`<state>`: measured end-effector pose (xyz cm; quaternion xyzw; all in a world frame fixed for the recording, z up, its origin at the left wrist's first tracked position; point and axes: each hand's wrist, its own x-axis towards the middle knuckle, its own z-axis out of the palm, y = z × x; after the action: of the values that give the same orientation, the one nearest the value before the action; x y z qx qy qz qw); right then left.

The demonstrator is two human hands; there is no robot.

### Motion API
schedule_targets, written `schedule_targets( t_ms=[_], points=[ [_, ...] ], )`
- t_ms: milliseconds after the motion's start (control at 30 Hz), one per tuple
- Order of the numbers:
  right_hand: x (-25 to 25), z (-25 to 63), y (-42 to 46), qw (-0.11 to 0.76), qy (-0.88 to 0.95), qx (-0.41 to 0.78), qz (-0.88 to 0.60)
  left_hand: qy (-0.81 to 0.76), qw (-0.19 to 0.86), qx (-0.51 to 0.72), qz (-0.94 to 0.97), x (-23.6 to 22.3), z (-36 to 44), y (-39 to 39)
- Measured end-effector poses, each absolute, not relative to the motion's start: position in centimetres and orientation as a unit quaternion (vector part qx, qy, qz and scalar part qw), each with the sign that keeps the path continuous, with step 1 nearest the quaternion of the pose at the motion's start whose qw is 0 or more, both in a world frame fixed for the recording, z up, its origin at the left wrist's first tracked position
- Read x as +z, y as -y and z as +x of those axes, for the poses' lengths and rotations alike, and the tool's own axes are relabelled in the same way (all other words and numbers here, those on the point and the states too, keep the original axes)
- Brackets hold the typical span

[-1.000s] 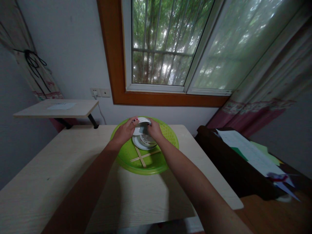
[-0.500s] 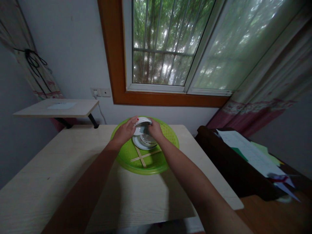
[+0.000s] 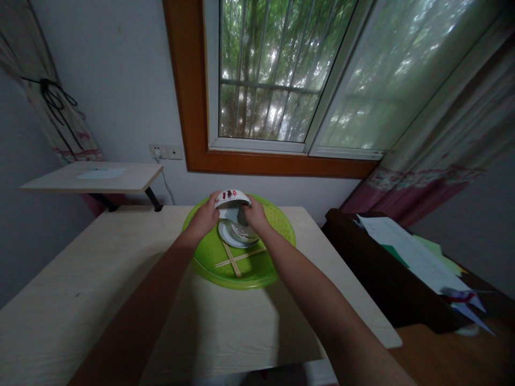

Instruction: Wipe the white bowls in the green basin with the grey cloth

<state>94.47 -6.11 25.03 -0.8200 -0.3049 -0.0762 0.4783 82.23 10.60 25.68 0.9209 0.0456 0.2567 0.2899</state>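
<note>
Both hands hold a white bowl (image 3: 232, 196) with red marks on its outer side, tipped on edge above a green plastic basin (image 3: 205, 271). My left hand (image 3: 204, 217) grips its left rim. My right hand (image 3: 255, 213) closes on the right rim, its fingers partly hidden inside the bowl. Something greyish shows within the bowl's hollow; I cannot tell whether it is a cloth or the inner wall. Under it, a white plate (image 3: 227, 236) sits in the basin with stacked dishes (image 3: 246, 233) on it. Wooden chopsticks (image 3: 231, 258) lie crossed in front of the plate.
The basin stands on a pale wooden table (image 3: 132, 300) against the wall below a barred window. A small raised shelf (image 3: 96, 177) with a paper on it is at the left. To the right, papers (image 3: 410, 246) lie on a dark piece of furniture.
The bowl has turned in my hands, so its red-marked outer side now faces up. My left hand has shifted its hold slightly to the left. The basin, plate and chopsticks have stayed put.
</note>
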Motion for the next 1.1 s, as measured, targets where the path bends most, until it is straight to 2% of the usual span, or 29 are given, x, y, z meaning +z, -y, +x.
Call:
schedule_targets(
  t_ms=[133, 333, 400, 500, 867, 967, 1100],
  points=[
    [25.4, 94.0, 6.5, 0.414, 0.361, -0.105, -0.829, -0.034, 0.27, 0.259, 0.927, 25.5, 82.3, -10.5],
    [27.4, 91.7, 6.8, 0.262, 0.394, -0.114, -0.874, -0.054, 0.207, 0.228, 0.95, 26.2, 81.8, -9.9],
    [27.7, 91.1, 6.7, 0.244, 0.389, -0.114, -0.881, -0.065, 0.195, 0.224, 0.953, 26.5, 81.6, -9.7],
    [27.5, 91.1, 6.6, 0.272, 0.374, -0.116, -0.879, -0.074, 0.187, 0.228, 0.953, 26.7, 81.5, -9.7],
    [25.2, 94.5, 6.1, 0.482, 0.257, -0.061, -0.835, -0.087, 0.23, 0.262, 0.933, 26.1, 82.0, -10.3],
    [24.9, 94.7, 5.8, 0.483, 0.256, -0.051, -0.836, -0.1, 0.247, 0.251, 0.931, 26.0, 82.1, -10.4],
    [24.7, 94.7, 5.9, 0.441, 0.277, -0.065, -0.851, -0.094, 0.253, 0.252, 0.929, 26.0, 82.2, -10.6]
  ],
)
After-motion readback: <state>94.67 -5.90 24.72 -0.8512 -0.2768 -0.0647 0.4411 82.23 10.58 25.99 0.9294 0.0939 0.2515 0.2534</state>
